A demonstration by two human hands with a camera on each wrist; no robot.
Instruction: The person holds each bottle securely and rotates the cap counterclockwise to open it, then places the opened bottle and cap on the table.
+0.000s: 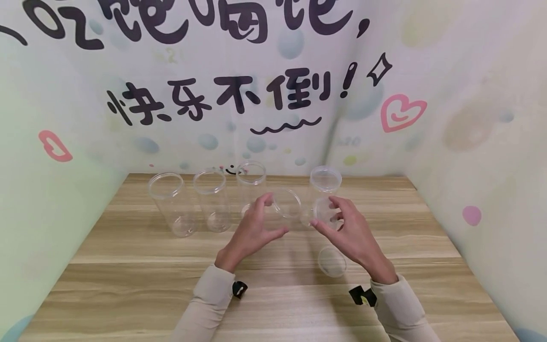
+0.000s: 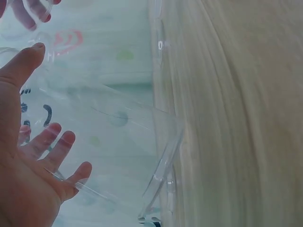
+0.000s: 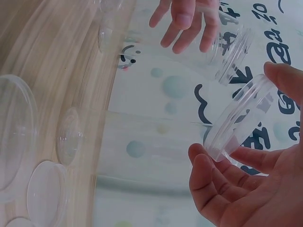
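Note:
My left hand [image 1: 252, 228] holds a clear plastic jar [image 2: 113, 142], thumb on one side and fingers on the other. The jar is raised off the wooden table and tilted, its round rim [image 1: 287, 203] facing up between my hands. In my right hand [image 1: 352, 232] a clear round lid [image 3: 241, 118] is pinched by its edge between thumb and fingers. That lid is apart from the jar, just to the right of it. The right wrist view also shows my left hand's fingers [image 3: 187, 23] around the jar's side.
Several clear jars stand upright on the table: a left jar [image 1: 168, 204], a middle jar [image 1: 212, 199], one behind my left hand [image 1: 251, 183] and one behind my right hand [image 1: 325, 183]. A loose clear lid [image 1: 332, 262] lies flat near my right wrist. A printed wall sheet [image 1: 205, 142] closes the back.

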